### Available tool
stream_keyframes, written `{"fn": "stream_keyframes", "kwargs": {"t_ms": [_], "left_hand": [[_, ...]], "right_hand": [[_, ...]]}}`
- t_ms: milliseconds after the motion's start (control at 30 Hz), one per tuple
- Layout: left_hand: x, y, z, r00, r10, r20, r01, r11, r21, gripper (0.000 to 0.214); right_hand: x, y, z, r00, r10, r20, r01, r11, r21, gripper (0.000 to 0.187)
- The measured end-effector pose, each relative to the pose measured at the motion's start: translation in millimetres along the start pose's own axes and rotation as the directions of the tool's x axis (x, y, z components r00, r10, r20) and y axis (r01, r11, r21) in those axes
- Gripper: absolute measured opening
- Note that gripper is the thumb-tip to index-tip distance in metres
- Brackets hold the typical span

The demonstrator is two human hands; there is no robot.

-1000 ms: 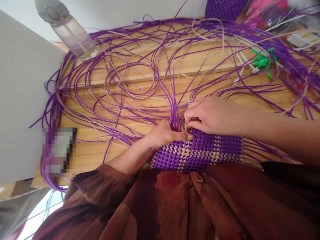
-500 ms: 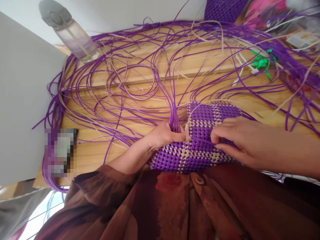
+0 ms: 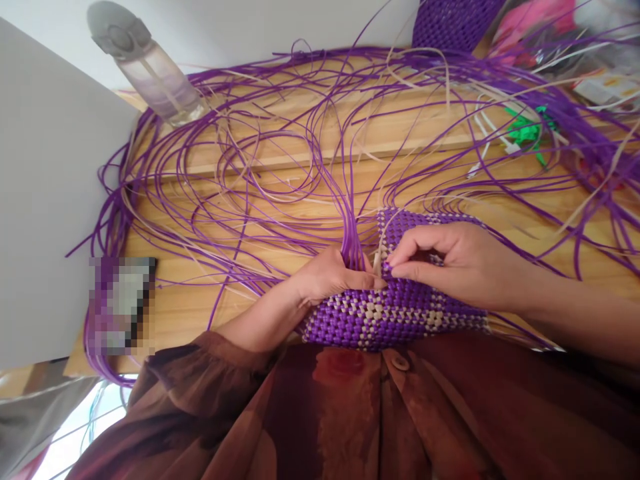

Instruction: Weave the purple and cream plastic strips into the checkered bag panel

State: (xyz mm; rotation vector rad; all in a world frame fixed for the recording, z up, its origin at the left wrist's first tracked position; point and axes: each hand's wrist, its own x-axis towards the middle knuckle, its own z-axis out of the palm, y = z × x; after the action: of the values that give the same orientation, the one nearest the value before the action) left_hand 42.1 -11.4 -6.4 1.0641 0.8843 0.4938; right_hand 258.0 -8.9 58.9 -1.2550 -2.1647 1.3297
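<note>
A purple and beige woven piece [image 3: 400, 310] lies against my front at the table's near edge, with long loose strips running out from its far and left sides. My left hand [image 3: 337, 277] is closed at its corner, the thumb pressed on the weave and a bundle of purple strips [image 3: 351, 233] rising between thumb and fingers. Just right of that thumb, my right hand [image 3: 445, 263] pinches a purple strip, of which only a short bit shows at the fingertips. Part of the weave is hidden under my right hand.
Loose purple and beige strips spread over the wooden table [image 3: 280, 167]. A clear bottle with a grey cap [image 3: 150, 73] stands at the back left. At left lies a blurred-out flat object [image 3: 131, 300]. A green bundle [image 3: 525, 128] and white cables [image 3: 481, 137] lie at right.
My right hand has moved left across the weave, up to my left thumb. The purple strip stretched between the hands before now shows only at my right fingertips. My left hand keeps its hold.
</note>
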Motion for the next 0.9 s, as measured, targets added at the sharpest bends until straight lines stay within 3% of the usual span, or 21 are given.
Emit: {"fn": "stream_keyframes", "kwargs": {"t_ms": [233, 300, 400, 600, 733, 800, 900], "left_hand": [[-0.7, -2.7, -0.5, 0.999, 0.044, -0.002, -0.044, 0.999, 0.029, 0.029], [-1.1, -2.9, -0.4, 0.998, 0.055, -0.017, -0.054, 0.998, 0.027, 0.029], [-0.9, -2.5, 1.2, 0.998, 0.051, -0.021, -0.051, 0.999, -0.008, 0.028], [2.0, -2.9, 5.7, 0.997, 0.054, -0.060, -0.061, 0.991, -0.121, 0.034], [3.4, -3.9, 4.4, 0.994, 0.079, -0.076, -0.086, 0.991, -0.102, 0.030], [3.9, -4.1, 2.9, 0.990, 0.094, -0.103, -0.100, 0.994, -0.052, 0.033], [5.4, -4.8, 1.3, 0.986, 0.092, -0.141, -0.084, 0.995, 0.062, 0.032]], "right_hand": [[18.0, -7.3, -5.4, 0.985, 0.171, 0.037, -0.162, 0.971, -0.175, 0.011], [24.0, -13.1, -6.4, 0.978, 0.195, 0.079, -0.171, 0.955, -0.241, 0.019], [32.0, -20.3, -6.9, 0.979, 0.144, 0.143, -0.096, 0.948, -0.303, 0.027], [37.3, -25.9, -3.7, 0.987, 0.039, 0.156, 0.035, 0.892, -0.450, 0.008], [39.1, -28.7, 4.0, 0.986, -0.046, 0.158, 0.126, 0.829, -0.545, 0.012], [41.7, -34.4, 5.9, 0.986, -0.087, 0.146, 0.150, 0.844, -0.514, 0.011], [44.3, -47.5, 2.4, 0.989, 0.001, 0.148, 0.055, 0.925, -0.375, 0.018]]}}
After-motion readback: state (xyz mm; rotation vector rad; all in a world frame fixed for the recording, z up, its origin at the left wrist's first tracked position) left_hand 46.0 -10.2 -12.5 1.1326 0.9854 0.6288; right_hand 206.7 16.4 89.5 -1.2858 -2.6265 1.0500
